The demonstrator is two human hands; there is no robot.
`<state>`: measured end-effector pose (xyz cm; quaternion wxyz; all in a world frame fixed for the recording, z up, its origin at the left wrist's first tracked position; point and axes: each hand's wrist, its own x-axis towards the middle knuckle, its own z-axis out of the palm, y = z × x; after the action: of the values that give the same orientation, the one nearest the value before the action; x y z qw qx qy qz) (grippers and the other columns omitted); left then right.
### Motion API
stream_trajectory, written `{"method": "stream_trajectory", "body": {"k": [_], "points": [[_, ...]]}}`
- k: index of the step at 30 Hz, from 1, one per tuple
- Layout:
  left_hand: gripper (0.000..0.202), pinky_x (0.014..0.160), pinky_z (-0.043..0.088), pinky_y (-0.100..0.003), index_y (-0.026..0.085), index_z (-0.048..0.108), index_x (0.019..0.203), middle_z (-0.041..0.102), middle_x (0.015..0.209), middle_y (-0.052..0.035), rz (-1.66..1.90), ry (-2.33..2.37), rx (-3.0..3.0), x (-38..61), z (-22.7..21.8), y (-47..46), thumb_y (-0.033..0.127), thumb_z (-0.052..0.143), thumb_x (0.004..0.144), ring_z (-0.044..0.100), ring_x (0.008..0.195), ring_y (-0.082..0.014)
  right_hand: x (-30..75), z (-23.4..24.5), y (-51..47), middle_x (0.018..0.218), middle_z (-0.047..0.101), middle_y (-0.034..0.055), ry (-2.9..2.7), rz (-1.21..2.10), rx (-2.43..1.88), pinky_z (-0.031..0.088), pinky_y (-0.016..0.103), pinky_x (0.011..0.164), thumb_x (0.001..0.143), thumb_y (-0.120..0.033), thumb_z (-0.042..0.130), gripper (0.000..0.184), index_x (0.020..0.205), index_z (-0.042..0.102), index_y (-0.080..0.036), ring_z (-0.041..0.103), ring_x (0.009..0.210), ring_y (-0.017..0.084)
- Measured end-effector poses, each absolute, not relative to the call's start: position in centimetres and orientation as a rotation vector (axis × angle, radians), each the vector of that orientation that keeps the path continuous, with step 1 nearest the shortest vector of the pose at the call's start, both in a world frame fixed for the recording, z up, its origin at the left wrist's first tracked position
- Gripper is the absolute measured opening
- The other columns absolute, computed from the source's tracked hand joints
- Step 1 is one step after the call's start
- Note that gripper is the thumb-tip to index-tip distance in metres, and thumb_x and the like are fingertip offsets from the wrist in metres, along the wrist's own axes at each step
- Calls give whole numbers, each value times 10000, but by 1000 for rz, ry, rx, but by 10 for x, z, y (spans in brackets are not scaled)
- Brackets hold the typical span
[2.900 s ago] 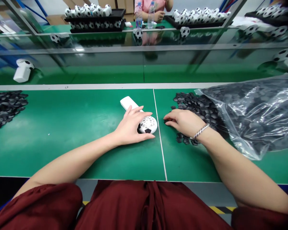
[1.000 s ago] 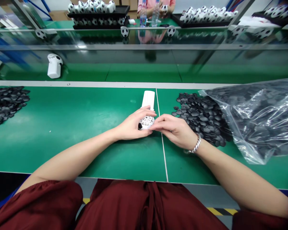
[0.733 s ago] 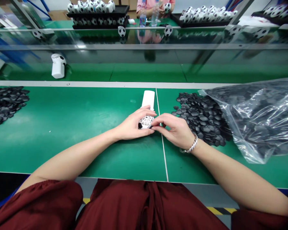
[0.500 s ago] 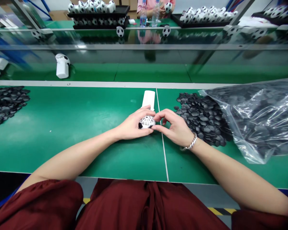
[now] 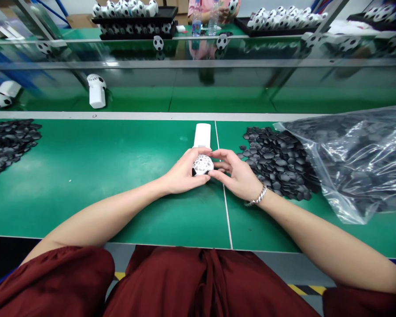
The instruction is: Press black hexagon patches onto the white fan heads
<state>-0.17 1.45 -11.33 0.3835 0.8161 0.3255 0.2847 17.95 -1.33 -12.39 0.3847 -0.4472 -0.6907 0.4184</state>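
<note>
A white plastic part with a soccer-ball-shaped head [image 5: 203, 164] lies on the green table, its white rectangular body [image 5: 203, 135] pointing away from me. The head has an openwork white top and black patches near its lower edge. My left hand [image 5: 187, 172] is curved around the head's left side, thumb in front and fingers behind. From the right, my right hand [image 5: 237, 174] closes on the same head, its thumb at the front edge and fingertips at the far side. Whether its fingertips pinch a small black piece is hidden.
Loose black patches [image 5: 277, 160] are heaped right of my hands, beside a clear plastic bag [image 5: 366, 163]. Another black heap [image 5: 9, 143] lies far left. Beyond the white rail [image 5: 135, 116], a similar ball-headed part [image 5: 97, 91] rests on a green belt. A person [image 5: 222, 13] sits opposite.
My right fingers have shifted from the head's upper right to wrap its side. The head has moved slightly. Beyond the rail, the ball-headed parts moved right, while balls on the farther line moved left.
</note>
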Motion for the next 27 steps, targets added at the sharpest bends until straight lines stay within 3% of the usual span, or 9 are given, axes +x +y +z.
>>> {"method": "stream_trajectory", "body": {"k": [4, 13, 15, 20, 23, 27], "points": [[478, 954, 384, -410, 181, 391, 1135, 484, 1196, -96, 734, 858, 2087, 0, -114, 12, 233, 553, 690, 456, 1126, -236, 178, -128, -12, 1017, 594, 115, -1674, 1088, -1154, 537, 384, 759, 710, -350, 640, 413, 1014, 410, -191, 603, 957, 225], [485, 944, 388, -376, 187, 419, 1132, 508, 1160, -66, 671, 815, 2151, -2, -110, 16, 190, 573, 672, 487, 1073, -216, 184, -120, -2, 908, 611, 67, -1651, 1162, -1129, 533, 353, 746, 684, -338, 656, 348, 917, 452, -182, 626, 822, 171], [510, 945, 389, -370, 185, 436, 1132, 513, 1166, -68, 658, 803, 2120, -2, -109, 18, 218, 630, 661, 494, 1074, -215, 197, -113, 6, 855, 618, 62, -1678, 1012, -1206, 528, 341, 721, 701, -348, 632, 279, 874, 501, -172, 619, 795, 169], [603, 1006, 321, -423, 215, 459, 1122, 482, 1195, -77, 746, 824, 2177, 0, -112, 17, 384, 737, 615, 427, 1146, -236, 237, -103, 21, 742, 607, 38, -1916, 255, -1602, 480, 336, 672, 730, -267, 593, 93, 743, 619, -178, 563, 663, 153], [670, 999, 317, -457, 209, 458, 1122, 430, 1169, -92, 785, 988, 2220, 0, -114, 15, 432, 755, 564, 382, 1147, -262, 249, -108, 24, 730, 609, 39, -2144, 126, -1725, 468, 337, 668, 725, -269, 605, 96, 740, 658, -190, 563, 689, 175], [641, 923, 395, -448, 199, 476, 1092, 411, 1053, -71, 694, 1168, 2121, -3, -111, 13, 449, 733, 560, 435, 1051, -253, 250, -117, 22, 802, 638, 55, -2321, 23, -1760, 475, 345, 684, 739, -277, 594, 142, 822, 683, -204, 575, 763, 205]]}}
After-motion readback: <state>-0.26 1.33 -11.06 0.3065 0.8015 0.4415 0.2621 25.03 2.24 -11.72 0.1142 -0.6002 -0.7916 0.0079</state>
